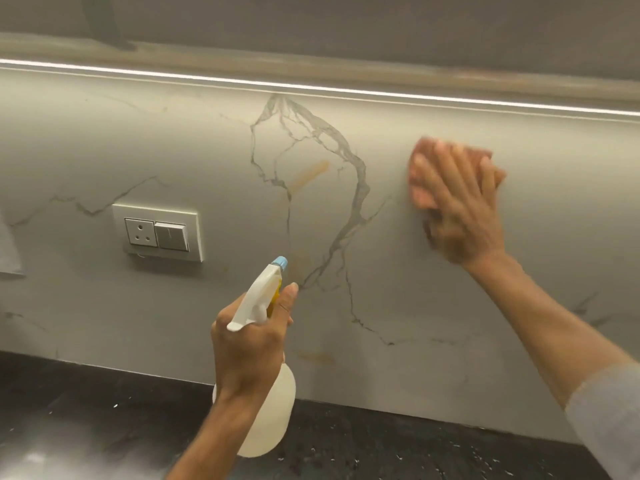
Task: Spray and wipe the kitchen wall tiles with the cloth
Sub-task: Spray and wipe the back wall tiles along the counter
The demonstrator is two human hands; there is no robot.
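Cloth (420,192) looks soft and limp, pressed to the wall tiles (173,150) under the right hand (464,216), fingers spread flat. Spray bottle (277,393) is probably light; left hand (246,344) fingers are clamped round its neck.

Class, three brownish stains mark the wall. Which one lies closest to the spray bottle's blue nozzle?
The middle smudge, just right of the nozzle; the slanted streak sits higher, the faint smear lower.

pale wall (433,306) with grey veins and orange smears; pink cloth (420,188); white bottle (273,407), blue nozzle, yellow trigger; black speckled counter (104,427); grey sleeve (606,420).
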